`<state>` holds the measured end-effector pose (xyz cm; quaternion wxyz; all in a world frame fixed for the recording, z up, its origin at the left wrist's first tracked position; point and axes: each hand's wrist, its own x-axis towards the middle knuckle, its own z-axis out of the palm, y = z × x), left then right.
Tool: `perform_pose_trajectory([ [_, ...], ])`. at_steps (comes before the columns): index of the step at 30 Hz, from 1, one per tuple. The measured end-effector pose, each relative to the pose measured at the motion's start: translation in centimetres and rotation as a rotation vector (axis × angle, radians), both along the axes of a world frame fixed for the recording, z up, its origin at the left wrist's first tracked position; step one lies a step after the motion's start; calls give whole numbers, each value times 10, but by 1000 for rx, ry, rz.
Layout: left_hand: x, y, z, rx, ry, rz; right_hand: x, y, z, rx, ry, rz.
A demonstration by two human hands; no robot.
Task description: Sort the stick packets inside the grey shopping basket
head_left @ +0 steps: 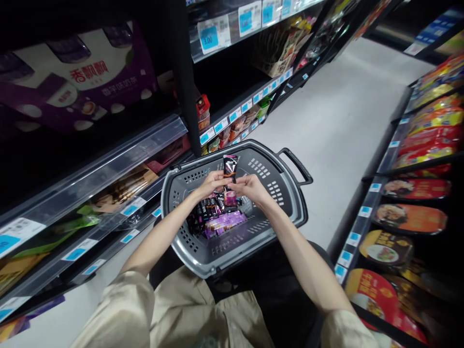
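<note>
Over a grey plastic shopping basket (253, 241), both hands hold one small black packet (230, 165) with a pink and purple lower end. My left hand (213, 183) pinches it from the left side, fingers closed. From the right, my right hand (250, 187) grips it near its middle, also closed. The packet stands roughly upright in the view. Below it, several dark sachets (210, 207) lie in a heap in the basket. Purple packets (225, 224) lie in front of them, toward me.
Shelves with price tags (235, 115) run along the left, with a large purple milk tea carton (83, 79) near me. The basket's handle (297, 166) juts out over the pale aisle floor (348, 106). On the right, a rack holds red food packs (416, 188) and round tubs (386, 249).
</note>
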<state>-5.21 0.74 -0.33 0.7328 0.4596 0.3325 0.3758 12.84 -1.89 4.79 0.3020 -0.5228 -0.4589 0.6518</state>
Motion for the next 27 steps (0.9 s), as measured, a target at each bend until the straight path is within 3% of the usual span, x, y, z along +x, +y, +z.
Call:
perform_pose_trajectory([
  [5, -2, 0, 3, -30, -19, -10, -1, 1, -1, 43, -31, -28],
  [15, 1, -2, 10, 1, 41, 63, -2, -2, 19, 110, -82, 87],
  [19, 4, -3, 4, -37, 59, 119, -3, 1, 20, 83, -39, 159],
  [22, 6, -1, -1, -84, 73, 121, -2, 5, 17, 158, -125, 163],
  [27, 8, 6, -8, -139, 66, 120, 1, 12, 6, 255, -232, 78],
])
